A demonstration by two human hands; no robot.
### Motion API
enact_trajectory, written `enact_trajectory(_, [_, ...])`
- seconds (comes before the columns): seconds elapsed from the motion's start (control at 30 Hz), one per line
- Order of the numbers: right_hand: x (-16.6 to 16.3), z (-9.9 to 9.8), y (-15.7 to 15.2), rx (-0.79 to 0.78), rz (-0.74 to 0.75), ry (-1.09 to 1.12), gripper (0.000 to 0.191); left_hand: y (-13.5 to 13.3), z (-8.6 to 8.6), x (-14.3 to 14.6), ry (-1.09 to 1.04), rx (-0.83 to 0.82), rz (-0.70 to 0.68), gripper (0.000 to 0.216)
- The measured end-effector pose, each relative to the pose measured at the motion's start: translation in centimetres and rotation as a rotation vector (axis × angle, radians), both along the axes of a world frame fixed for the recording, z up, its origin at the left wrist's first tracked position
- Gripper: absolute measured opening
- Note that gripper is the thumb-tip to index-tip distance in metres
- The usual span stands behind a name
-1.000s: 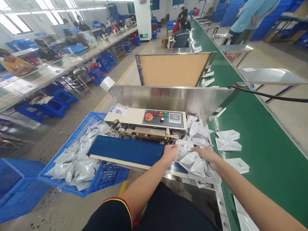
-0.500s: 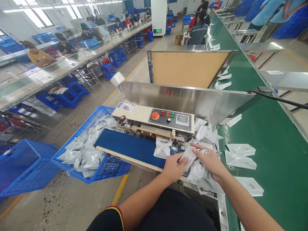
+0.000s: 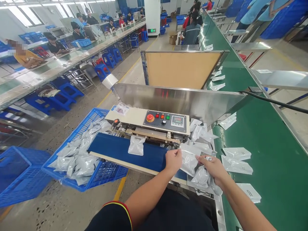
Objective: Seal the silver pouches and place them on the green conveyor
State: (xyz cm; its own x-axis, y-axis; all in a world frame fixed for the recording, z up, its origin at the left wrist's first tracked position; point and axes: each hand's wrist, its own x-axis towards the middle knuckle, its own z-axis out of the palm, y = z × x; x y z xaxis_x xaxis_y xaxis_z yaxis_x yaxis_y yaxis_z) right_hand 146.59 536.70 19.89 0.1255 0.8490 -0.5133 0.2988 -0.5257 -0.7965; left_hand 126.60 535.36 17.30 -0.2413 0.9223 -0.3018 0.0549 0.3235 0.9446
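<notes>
My left hand [image 3: 173, 159] pinches the top left corner of a silvery pouch [image 3: 189, 160] at the right end of the sealing machine's blue belt [image 3: 115, 149]. My right hand [image 3: 211, 168] rests curled on the same pouch and on a pile of pouches [image 3: 201, 134] beside the machine. Another pouch [image 3: 136, 145] lies alone on the belt, its top edge under the sealing rail. The machine's control panel [image 3: 165, 119] carries a red button and a display.
A blue crate [image 3: 79, 154] full of sealed pouches sits under the belt's left end, with another blue crate [image 3: 16, 173] further left. A green conveyor [image 3: 264, 134] on my right carries loose pouches [image 3: 237, 158]. A steel guard plate [image 3: 178, 99] stands behind the machine. Other people work at far benches.
The lone pouch has travelled left along the belt. My left hand has taken a fresh pouch by its corner and brought it to the belt's right end; my right hand dropped onto the pile.
</notes>
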Motion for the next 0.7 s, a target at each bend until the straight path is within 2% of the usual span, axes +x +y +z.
enact_trajectory(0.1, [-0.8,0.2,1.9,-0.152,0.027,0.048,0.046,1.2,-1.3,-0.3,-0.081,-0.115,0.056,0.062])
enact_trajectory(0.17, [-1.9,0.7,2.8,-0.182,0.068,0.053,0.044,1.2,-1.3,-1.7,-0.120,-0.146,0.095,0.057])
enact_trajectory(0.23, [-3.1,1.5,3.1,-0.167,0.073,0.024,0.044,0.2,-0.7,-3.8,-0.142,-0.124,0.163,0.052])
enact_trajectory(0.33, [-4.7,3.0,2.3,-0.051,0.068,-0.041,0.047,-2.8,1.1,-6.3,-0.060,0.041,0.315,0.050])
enact_trajectory(0.37, [-5.2,3.5,1.8,-0.004,0.075,-0.052,0.047,-3.8,1.7,-6.6,-0.032,0.092,0.317,0.050])
enact_trajectory(0.4, [-5.7,4.0,1.4,0.029,0.089,-0.046,0.048,-4.7,2.2,-6.5,-0.032,0.119,0.262,0.050])
enact_trajectory(0.47, [-6.4,4.8,0.7,0.048,0.110,-0.008,0.050,-5.8,3.1,-5.5,-0.109,0.118,-0.003,0.051])
enact_trajectory(0.53, [-6.5,5.2,0.3,0.045,0.087,0.046,0.057,-5.7,3.5,-4.0,-0.219,0.114,-0.256,0.052])
enact_trajectory(0.6, [-5.9,5.2,0.3,0.056,0.013,0.091,0.065,-4.9,3.6,-3.0,-0.305,0.130,-0.306,0.055])
enact_trajectory(0.7, [-4.1,4.8,0.0,0.046,-0.018,0.068,0.065,-3.6,3.2,-2.6,-0.395,0.131,-0.240,0.066])
